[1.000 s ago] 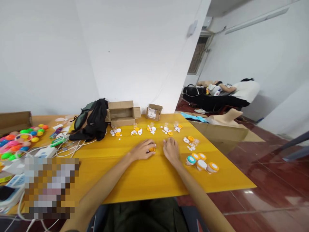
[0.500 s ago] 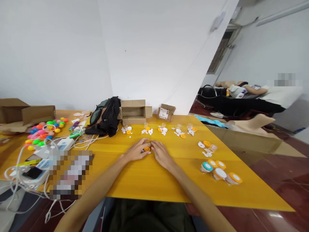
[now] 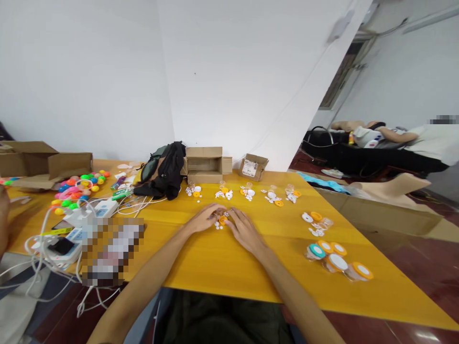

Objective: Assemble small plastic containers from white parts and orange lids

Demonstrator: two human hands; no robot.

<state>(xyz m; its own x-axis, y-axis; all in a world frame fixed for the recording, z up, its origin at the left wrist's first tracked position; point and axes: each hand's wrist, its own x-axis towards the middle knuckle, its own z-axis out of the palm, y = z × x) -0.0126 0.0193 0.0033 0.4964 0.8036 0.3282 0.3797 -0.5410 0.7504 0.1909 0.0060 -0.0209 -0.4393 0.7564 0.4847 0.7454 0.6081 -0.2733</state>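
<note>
My left hand [image 3: 205,218] curves around the left side of a small group of parts at the middle of the table, its fingers apart. My right hand [image 3: 246,231] lies on the other side, fingers stretched out and angled toward the same group. Between them sit an orange ring lid [image 3: 223,220], small white discs [image 3: 217,225] and black-and-white spotted pieces [image 3: 225,214]. Something clear, perhaps a jar, shows partly behind the left fingers; I cannot make it out. Neither hand visibly grips anything.
Several similar groups of clear jars, white pieces and orange rings [image 3: 278,203] line the back. Closed jars with orange lids [image 3: 363,270] stand right. Behind are cardboard boxes [image 3: 205,177] and a black bag [image 3: 171,177]. Power strips [image 3: 103,210] and a person's arm [image 3: 3,215] are left.
The view has turned slightly left. My hands have drawn a little apart at the group, so the orange ring and white discs show more. Another person's arm has appeared at the left edge.
</note>
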